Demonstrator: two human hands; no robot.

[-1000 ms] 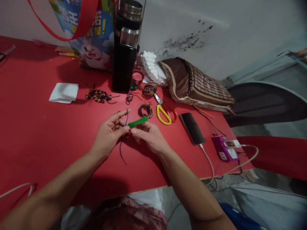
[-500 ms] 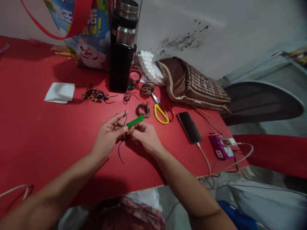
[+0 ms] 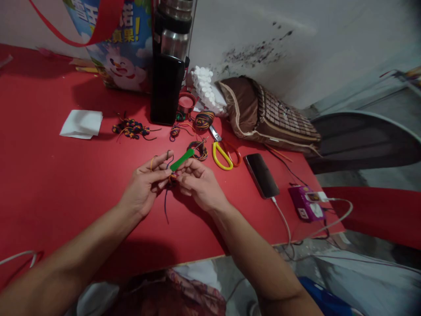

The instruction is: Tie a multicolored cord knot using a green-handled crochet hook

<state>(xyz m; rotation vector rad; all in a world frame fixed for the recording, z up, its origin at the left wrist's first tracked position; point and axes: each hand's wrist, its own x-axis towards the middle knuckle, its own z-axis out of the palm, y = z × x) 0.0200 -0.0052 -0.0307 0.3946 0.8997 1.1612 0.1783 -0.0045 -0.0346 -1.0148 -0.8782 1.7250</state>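
Note:
My left hand (image 3: 144,182) pinches a small crocheted piece (image 3: 172,180) of dark, orange and purple yarn between thumb and fingers. Yarn loops around its raised fingers, and a dark yarn tail (image 3: 166,208) hangs down onto the table. My right hand (image 3: 200,182) is closed at the other side of the piece, fingers around a crochet hook (image 3: 182,160) with a flat green handle. The hook's working tip is hidden among the fingers. Just beyond the hands lies a ring of multicoloured yarn (image 3: 198,151).
Behind are scissors (image 3: 222,156), a yarn ball (image 3: 204,119), a crocheted bundle (image 3: 131,128) and folded white paper (image 3: 82,124). A dark phone (image 3: 167,90) leans against a steel flask (image 3: 174,44). To the right lie a charging phone (image 3: 261,175), a purple box (image 3: 304,202) and a brown cushion (image 3: 272,114).
The green handle has tilted more steeply and shifted slightly left and nearer to me. My right fingers have shifted around it. The left hand keeps its pinch on the piece.

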